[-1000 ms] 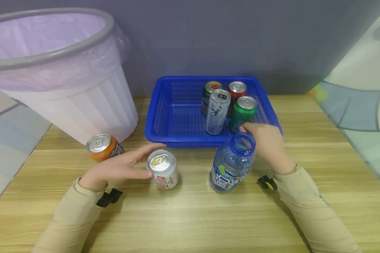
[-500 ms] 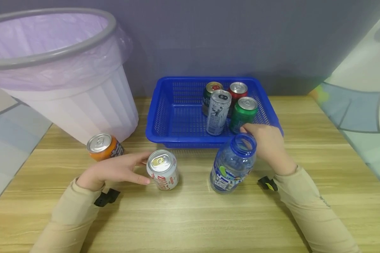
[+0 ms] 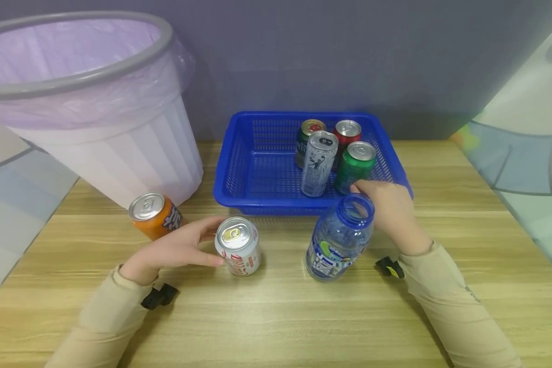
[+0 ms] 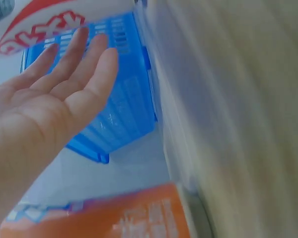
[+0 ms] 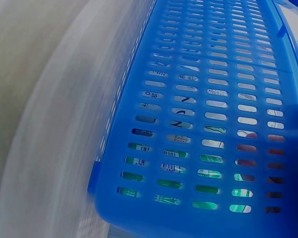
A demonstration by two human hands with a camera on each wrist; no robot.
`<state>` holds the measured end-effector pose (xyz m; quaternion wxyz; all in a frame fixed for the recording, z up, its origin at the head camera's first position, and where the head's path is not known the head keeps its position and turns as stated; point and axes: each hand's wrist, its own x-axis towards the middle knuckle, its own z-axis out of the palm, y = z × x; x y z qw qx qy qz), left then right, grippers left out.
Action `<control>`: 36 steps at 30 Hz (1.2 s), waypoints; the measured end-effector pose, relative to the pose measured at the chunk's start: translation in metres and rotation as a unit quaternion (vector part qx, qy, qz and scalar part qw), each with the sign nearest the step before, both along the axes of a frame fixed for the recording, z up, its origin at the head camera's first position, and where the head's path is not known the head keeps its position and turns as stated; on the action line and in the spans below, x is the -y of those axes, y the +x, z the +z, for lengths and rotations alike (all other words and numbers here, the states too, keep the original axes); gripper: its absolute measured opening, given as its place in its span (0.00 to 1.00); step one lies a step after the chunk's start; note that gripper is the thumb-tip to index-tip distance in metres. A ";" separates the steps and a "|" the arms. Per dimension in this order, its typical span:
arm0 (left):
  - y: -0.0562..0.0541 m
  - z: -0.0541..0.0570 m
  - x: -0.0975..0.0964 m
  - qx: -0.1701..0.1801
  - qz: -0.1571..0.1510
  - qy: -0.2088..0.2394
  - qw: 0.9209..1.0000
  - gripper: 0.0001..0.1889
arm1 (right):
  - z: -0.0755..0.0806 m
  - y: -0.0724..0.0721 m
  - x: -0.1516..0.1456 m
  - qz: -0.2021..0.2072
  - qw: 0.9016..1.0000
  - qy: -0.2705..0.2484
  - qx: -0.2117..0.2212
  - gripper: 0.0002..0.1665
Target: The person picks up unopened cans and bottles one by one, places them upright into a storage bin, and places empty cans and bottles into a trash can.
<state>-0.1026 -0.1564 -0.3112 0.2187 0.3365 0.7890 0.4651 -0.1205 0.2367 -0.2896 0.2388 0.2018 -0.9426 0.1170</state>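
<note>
My left hand [image 3: 177, 248] stands beside a white cola can [image 3: 241, 258], thumb at its front left, fingers reaching behind it. In the left wrist view those fingers [image 4: 69, 64] are loosely spread below the can's red-lettered side. An orange soda can [image 3: 154, 222] stands upright left of this hand. My right hand [image 3: 388, 209] is at the front right of the blue basket [image 3: 276, 203], bent over its rim by a green can [image 3: 358, 163]. I cannot tell whether it grips the rim or that can. A clear blue-necked bottle [image 3: 333, 250] stands before it, partly hiding it.
Also in the basket are a tall silver can [image 3: 317, 168], a red can [image 3: 348, 129] and a dark green can [image 3: 305, 138]. A white bin [image 3: 152, 143] with a purple liner rises at the left. A grey wall [image 3: 322, 61] stands behind the wooden table [image 3: 276, 327].
My left hand drew slightly back from the cola can, then came back toward it. The cola can, the bottle and my right hand hold their places; the view shifts slightly.
</note>
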 end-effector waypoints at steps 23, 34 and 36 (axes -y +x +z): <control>0.014 0.001 -0.033 0.037 0.081 0.113 0.990 0.38 | 0.000 0.000 0.000 -0.011 1.000 0.006 0.011 0.10; 0.020 -0.001 -0.044 0.030 0.147 0.123 0.981 0.34 | -0.001 0.000 -0.001 -0.010 1.000 0.001 0.011 0.11; 0.020 -0.001 -0.045 0.033 0.151 0.122 0.980 0.34 | -0.001 0.000 -0.001 -0.009 1.000 0.001 0.009 0.10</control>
